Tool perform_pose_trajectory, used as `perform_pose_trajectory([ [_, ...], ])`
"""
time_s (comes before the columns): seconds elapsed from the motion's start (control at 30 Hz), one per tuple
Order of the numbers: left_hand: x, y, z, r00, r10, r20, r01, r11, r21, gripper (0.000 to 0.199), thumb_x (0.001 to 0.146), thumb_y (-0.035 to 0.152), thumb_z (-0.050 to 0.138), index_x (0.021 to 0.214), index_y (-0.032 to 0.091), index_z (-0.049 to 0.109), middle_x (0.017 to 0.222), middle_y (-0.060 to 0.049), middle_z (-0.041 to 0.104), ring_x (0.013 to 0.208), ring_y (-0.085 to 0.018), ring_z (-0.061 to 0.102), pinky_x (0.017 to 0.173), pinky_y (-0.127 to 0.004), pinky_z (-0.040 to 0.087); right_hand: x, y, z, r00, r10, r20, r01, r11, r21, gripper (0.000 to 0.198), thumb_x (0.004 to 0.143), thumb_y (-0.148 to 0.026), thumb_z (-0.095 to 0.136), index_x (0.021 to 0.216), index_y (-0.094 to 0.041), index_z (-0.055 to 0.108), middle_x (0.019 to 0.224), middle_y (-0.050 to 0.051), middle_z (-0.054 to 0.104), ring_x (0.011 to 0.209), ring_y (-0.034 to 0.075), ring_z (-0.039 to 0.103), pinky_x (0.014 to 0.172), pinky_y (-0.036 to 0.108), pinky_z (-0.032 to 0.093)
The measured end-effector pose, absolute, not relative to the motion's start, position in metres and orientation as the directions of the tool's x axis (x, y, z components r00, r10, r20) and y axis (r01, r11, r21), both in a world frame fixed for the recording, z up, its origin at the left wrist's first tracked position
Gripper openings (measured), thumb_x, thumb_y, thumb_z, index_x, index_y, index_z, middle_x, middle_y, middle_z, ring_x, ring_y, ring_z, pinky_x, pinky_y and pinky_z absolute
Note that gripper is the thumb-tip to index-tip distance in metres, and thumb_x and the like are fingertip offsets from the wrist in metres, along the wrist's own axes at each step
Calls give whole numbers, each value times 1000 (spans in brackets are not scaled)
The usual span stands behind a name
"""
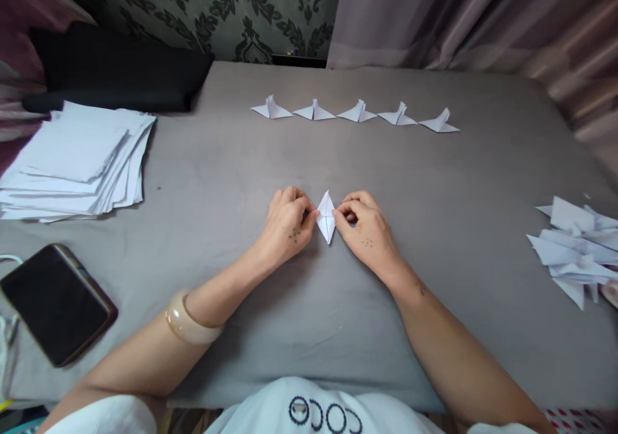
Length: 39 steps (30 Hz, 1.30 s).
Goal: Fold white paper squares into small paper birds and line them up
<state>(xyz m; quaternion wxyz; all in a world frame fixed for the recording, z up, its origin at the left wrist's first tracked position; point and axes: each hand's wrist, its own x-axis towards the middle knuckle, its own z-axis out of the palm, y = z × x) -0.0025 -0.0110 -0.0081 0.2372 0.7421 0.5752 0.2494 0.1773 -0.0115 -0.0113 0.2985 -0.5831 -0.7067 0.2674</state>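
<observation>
A small white folded paper [327, 220], shaped like a narrow diamond with a crease down its middle and one across, is held at mid-table in front of me. My left hand [291, 217] pinches its left corner between thumb and fingertips. On the opposite side, my right hand [365, 225] pinches the right corner the same way. The paper's upper and lower points stick out free between the hands. Beyond it, several finished paper cranes [357, 111] stand in a row with wings spread.
A stack of white paper sheets [72, 163] lies at the left, with a black folded cloth [116, 67] behind it. Nearer me rests a dark tablet-like device [58, 305] beside a white cable. Several folded paper pieces [577, 250] are heaped at the right edge of the grey-covered table [217, 176].
</observation>
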Motion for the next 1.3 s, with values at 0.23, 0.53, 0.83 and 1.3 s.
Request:
perform_pose_trajectory([
  [0.23, -3, -10, -8, 231, 968, 98, 726, -239, 645, 13, 88, 23, 56, 79, 15, 62, 98, -11, 58, 86, -22, 50, 83, -40, 43, 177, -10, -11, -141, 987, 77, 677, 153, -720, 14, 86, -29, 59, 76, -20, 62, 104, 6, 61, 69, 12, 59, 68, 31, 48],
  [0.53, -5, -12, -13, 243, 963, 119, 748, -264, 609, 10, 88, 25, 57, 83, 16, 59, 98, -9, 56, 86, -21, 48, 82, -38, 42, 177, -9, -12, -140, 987, 74, 684, 151, -714, 15, 86, -30, 61, 75, -20, 61, 103, 5, 61, 68, 11, 58, 69, 30, 48],
  [0.83, 4, -25, -1, 505, 846, 169, 828, -530, 181, 20, 98, 16, 41, 100, 17, 61, 104, -8, 64, 98, -25, 51, 78, -36, 40, 177, -12, -13, -232, 949, 215, 681, 317, -660, 7, 91, -21, 56, 93, -21, 62, 98, 4, 61, 81, 15, 59, 75, 29, 48],
  [1.3, -11, -40, 0, 540, 819, 195, 808, -569, 154, 22, 91, 7, 43, 94, 11, 65, 97, -11, 65, 91, -23, 58, 76, -33, 52, 178, -31, 2, -492, 843, 217, 830, 529, -175, 28, 96, -15, 46, 110, -20, 69, 97, 5, 66, 88, 20, 54, 74, 32, 42],
])
